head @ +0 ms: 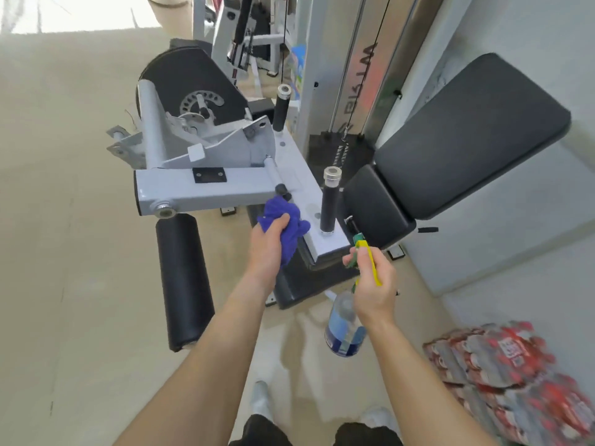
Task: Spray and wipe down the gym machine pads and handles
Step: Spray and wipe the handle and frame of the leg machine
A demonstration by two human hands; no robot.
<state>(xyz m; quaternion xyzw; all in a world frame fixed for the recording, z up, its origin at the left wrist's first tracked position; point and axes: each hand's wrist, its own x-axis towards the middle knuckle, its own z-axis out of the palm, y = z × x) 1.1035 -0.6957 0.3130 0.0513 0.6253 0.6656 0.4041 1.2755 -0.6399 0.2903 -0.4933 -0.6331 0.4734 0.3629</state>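
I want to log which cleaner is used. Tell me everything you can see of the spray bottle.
The spray bottle is clear plastic with a blue label, too blurred to read. Its head is green and yellow. The right hand holds it by the head, fingers curled round it, so the body hangs down over the floor. The nozzle end points toward the corner of the machine's white frame, close to it.
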